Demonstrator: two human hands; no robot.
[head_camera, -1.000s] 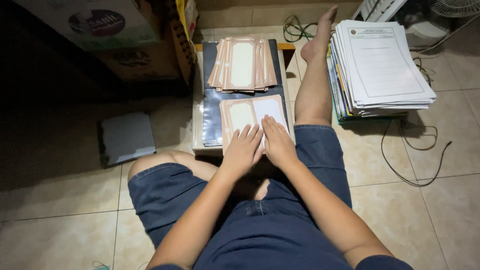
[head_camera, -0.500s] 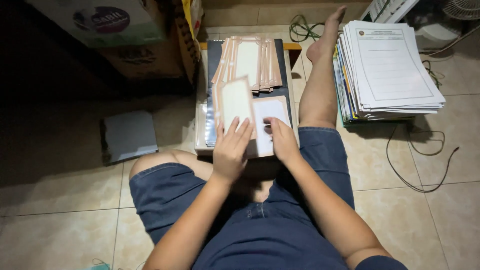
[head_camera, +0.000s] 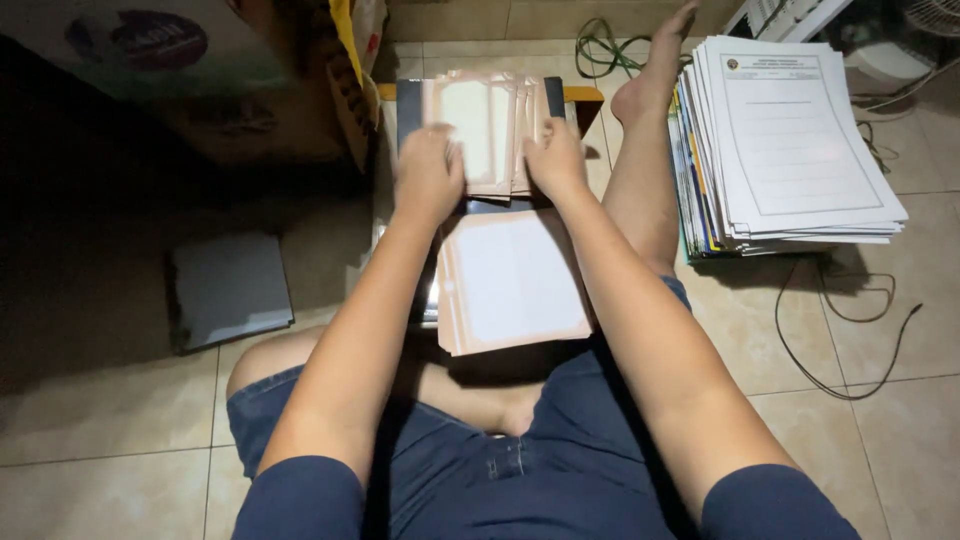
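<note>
Peach-bordered cards (head_camera: 490, 130) with white centres form a fanned stack at the far end of a dark, glossy folder (head_camera: 410, 105) that lies on the tiled floor (head_camera: 800, 330) between the person's legs. The left hand (head_camera: 428, 175) rests palm down on the near left corner of that stack, fingers curled over the edge of the top card. The right hand (head_camera: 556, 160) sits at the stack's near right corner, knuckles up, fingers bent against the card edges. Whether either hand actually pinches a card or only presses on the pile cannot be told from this angle, since the fingertips are hidden beneath the hands.

Nearer the body, a second pile of the same cards (head_camera: 515, 280) lies flat on the folder, touched by neither hand, its near edge reaching over the lap of the blue shorts (head_camera: 500, 470). The person's bare right leg (head_camera: 640, 170) stretches forward beside the folder. Just right of that leg stands a tall stack of white printed sheets (head_camera: 790, 140), with coloured edges showing lower down its side. A thin black cable (head_camera: 840, 330) loops over the tiles in front of it. To the left, well apart from the folder, a grey flat pad (head_camera: 230, 290) lies in shadow, and a cardboard box (head_camera: 250, 90) stands beyond it.
</note>
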